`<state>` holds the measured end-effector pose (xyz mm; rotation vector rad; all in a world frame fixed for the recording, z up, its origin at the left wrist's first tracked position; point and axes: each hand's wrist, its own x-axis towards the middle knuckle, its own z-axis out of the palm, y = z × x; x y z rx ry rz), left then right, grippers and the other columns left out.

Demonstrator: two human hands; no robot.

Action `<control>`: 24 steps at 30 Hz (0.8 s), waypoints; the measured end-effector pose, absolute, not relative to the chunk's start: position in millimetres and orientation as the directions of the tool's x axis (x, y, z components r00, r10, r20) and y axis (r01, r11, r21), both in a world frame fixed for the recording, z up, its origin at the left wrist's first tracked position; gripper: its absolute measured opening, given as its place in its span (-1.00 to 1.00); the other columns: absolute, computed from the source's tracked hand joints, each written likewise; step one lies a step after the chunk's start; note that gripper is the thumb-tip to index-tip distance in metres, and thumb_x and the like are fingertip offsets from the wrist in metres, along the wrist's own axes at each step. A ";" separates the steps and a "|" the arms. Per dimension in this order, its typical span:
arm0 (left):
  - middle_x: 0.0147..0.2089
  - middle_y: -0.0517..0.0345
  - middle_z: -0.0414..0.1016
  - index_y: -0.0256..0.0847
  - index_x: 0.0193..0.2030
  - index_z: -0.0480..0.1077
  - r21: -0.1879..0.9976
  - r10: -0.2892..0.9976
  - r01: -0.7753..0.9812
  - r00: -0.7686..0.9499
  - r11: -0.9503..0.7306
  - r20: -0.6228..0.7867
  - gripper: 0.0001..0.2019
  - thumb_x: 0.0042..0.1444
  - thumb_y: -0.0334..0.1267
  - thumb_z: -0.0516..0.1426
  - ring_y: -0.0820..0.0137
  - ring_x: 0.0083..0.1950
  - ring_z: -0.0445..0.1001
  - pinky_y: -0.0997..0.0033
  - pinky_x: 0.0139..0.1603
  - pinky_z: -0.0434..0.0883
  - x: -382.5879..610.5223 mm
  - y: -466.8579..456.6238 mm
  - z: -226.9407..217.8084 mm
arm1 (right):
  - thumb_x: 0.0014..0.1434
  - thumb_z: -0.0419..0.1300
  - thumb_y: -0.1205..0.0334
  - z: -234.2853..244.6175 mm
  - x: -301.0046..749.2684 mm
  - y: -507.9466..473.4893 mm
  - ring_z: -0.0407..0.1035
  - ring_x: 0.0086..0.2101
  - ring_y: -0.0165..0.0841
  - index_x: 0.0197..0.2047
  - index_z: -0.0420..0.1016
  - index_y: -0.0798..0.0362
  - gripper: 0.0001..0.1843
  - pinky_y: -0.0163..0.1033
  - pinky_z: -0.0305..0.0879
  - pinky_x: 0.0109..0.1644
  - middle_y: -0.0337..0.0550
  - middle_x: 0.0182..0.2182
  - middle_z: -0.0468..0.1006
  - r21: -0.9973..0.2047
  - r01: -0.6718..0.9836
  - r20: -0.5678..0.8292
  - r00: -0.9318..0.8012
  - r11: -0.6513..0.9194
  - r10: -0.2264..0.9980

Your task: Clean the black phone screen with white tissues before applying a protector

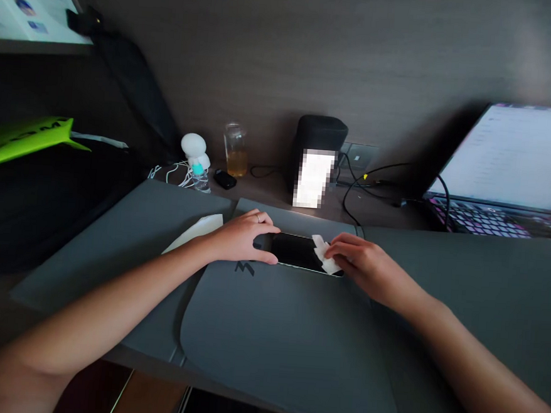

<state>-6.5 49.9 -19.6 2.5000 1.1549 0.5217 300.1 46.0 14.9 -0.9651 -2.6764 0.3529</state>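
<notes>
A dark smartphone lies flat, screen up, on a grey mat. My left hand grips its left end between thumb and fingers; a ring shows on one finger. A crumpled white tissue is pinched in my right hand, pressed against the right part of the screen. Beside my left wrist, a white sheet of paper lies partly hidden under the forearm.
Behind the mat stand a black speaker, a bottle of amber liquid, a small water bottle and a dark key fob. Cables run toward an open laptop at right. A black bag sits at left.
</notes>
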 end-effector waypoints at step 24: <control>0.03 0.08 0.41 -0.08 0.17 0.40 0.449 0.767 0.641 0.613 -0.622 0.187 -0.39 0.04 0.18 0.24 0.16 0.12 0.34 0.19 0.15 0.31 -7.6 50.6 -19.2 | 0.31 0.01 0.32 3.5 301.0 52.2 0.47 -0.30 -0.34 -0.21 0.57 0.02 -0.72 -0.21 0.38 -0.21 -0.07 -0.22 0.53 -0.322 0.590 0.220 -0.714 0.740 0.665</control>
